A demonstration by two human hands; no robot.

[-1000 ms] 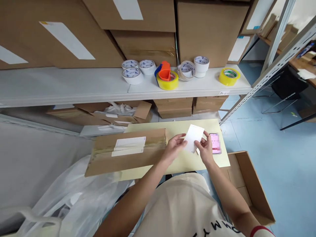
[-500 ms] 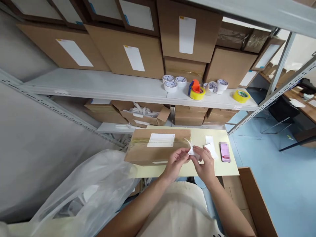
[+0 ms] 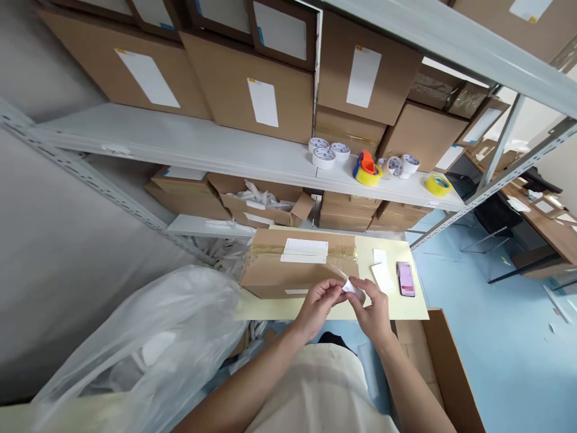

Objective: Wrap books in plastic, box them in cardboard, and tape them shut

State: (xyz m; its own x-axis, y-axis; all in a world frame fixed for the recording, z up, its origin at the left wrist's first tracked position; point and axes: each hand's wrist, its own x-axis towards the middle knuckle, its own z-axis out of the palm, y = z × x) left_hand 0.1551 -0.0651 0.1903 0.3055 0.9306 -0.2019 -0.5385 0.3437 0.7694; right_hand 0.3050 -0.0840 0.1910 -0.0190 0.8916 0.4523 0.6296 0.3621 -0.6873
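My left hand [image 3: 319,307] and my right hand [image 3: 373,310] meet just in front of a closed cardboard box [image 3: 265,275]. Between their fingertips is a small white paper label [image 3: 353,288], bent, with a thin strip sticking up toward the box. Both hands are closed in a pinch on it; how the layers lie between the fingers is hidden. The box has clear tape along its top and a large white label [image 3: 305,251] over the tape. To the right of my right hand, white slips of paper [image 3: 383,275] lie on the pale yellow tabletop [image 3: 342,314].
A phone [image 3: 406,279] lies at the table's right side. Tape rolls [image 3: 324,159] and an orange-and-blue tape dispenser [image 3: 366,163] stand on the shelf [image 3: 216,144] behind. A plastic bag [image 3: 180,325] bulges at left; an open carton [image 3: 446,355] stands below right.
The view has tilted and shifted slightly. My hands stay together, and the white label between them is now more folded over, its raised strip leaning left toward the box.
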